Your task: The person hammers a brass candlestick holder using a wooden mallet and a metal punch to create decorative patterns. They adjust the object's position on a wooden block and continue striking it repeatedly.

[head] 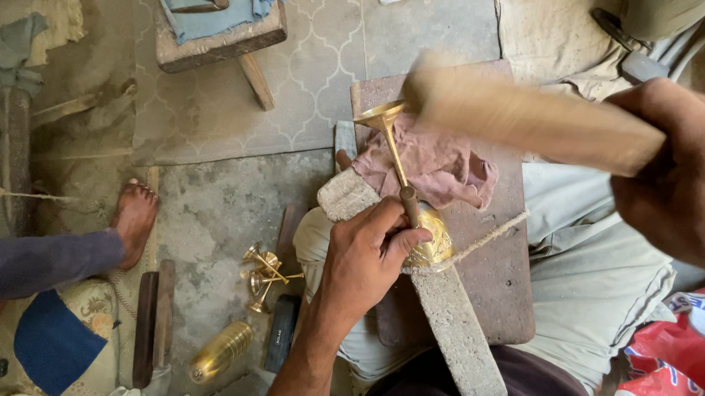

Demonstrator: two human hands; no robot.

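My left hand (365, 259) grips a brass goblet-like piece (405, 185) by its lower stem and rounded base, holding it against a rough grey wooden bar (450, 324). The piece's flared cup (379, 113) points away from me. A pinkish rag (442, 166) lies under the stem on a reddish wooden board (501, 286). My right hand (683, 171) is closed on a thick wooden mallet (525, 119), blurred by motion, just right of the brass cup. A string (479, 241) runs across the brass base.
Several small brass stemmed pieces (261, 275) and a ribbed brass cylinder (220, 352) lie on the concrete floor at left. Another person's bare foot (133, 219) rests beside them. A low wooden stool (216, 30) with blue cloth stands at the top. A red-and-white plastic bag (682, 352) sits at right.
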